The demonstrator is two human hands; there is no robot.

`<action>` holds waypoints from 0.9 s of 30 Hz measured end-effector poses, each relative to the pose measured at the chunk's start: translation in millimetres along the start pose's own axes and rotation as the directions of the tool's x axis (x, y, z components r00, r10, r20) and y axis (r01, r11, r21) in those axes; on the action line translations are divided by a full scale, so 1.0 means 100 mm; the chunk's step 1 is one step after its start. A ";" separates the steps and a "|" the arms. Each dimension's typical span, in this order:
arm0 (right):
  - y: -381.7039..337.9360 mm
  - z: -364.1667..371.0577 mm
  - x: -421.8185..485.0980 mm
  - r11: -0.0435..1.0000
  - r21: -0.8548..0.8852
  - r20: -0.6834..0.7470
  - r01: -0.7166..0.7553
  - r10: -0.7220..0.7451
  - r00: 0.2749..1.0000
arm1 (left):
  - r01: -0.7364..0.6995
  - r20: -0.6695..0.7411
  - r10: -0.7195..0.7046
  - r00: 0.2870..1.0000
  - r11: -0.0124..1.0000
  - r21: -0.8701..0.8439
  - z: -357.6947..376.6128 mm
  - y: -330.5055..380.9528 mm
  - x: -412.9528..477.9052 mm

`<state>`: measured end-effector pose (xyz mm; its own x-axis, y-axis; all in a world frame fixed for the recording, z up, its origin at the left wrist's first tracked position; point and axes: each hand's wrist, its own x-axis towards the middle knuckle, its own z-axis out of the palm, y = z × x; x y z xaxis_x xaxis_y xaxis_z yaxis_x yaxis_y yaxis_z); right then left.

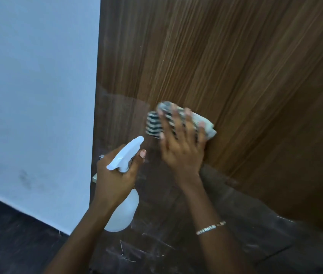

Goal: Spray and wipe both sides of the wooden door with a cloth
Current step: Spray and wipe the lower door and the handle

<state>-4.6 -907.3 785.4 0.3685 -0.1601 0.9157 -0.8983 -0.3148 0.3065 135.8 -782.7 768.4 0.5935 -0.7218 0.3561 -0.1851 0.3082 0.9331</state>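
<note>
Hidden: cloth (206, 125) is blurred and half covered by the right hand (180, 147); the left hand (113, 175) hides the bottle (123, 212) neck; the door (225, 56) is cut off at the top and right.
Materials: door has a brown, streaked wood grain with a duller patch on its lower part; cloth is bunched with dark and pale stripes; bottle is white plastic and rounded; wall (34, 95) is pale and smooth.
Counts: one door, one cloth, one bottle, two hands.
Right hand: fingers are spread, pressing the cloth flat against the door.
Left hand: curled round the bottle neck with the thumb raised; the trigger finger cannot be seen.
</note>
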 end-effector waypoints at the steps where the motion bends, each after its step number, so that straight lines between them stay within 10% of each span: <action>1: 0.15 -0.06 -0.14 0.998 -0.019 0.000 -0.056 0.056 0.998 | 0.006 -0.011 -0.006 1.000 1.000 -0.001 -0.03 -0.02 0.01; 10: 0.04 -0.09 -0.62 0.851 -0.006 -0.018 -0.526 0.526 0.850 | 0.043 -0.024 -0.042 0.999 0.998 0.045 -0.30 -0.08 0.10; 15: -0.66 0.16 0.07 0.986 0.055 0.052 -0.155 0.152 0.987 | 0.011 -0.032 -0.009 0.999 0.998 0.054 -0.39 -0.03 0.14; 21: -0.83 0.31 0.45 0.979 0.134 0.088 0.153 -0.166 0.982 | 0.054 -0.087 -0.047 0.995 0.996 0.078 -0.47 -0.10 0.22; 27: -0.43 0.09 -0.36 0.994 0.072 0.113 -0.086 0.078 0.991 | 0.047 -0.101 -0.039 0.994 0.996 0.076 -0.66 -0.06 0.27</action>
<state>22.8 -896.1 737.2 0.3221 -0.2891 0.9015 -0.9073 -0.3660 0.2068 204.6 -763.2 769.0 0.6767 -0.6668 0.3123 -0.2162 0.2255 0.9500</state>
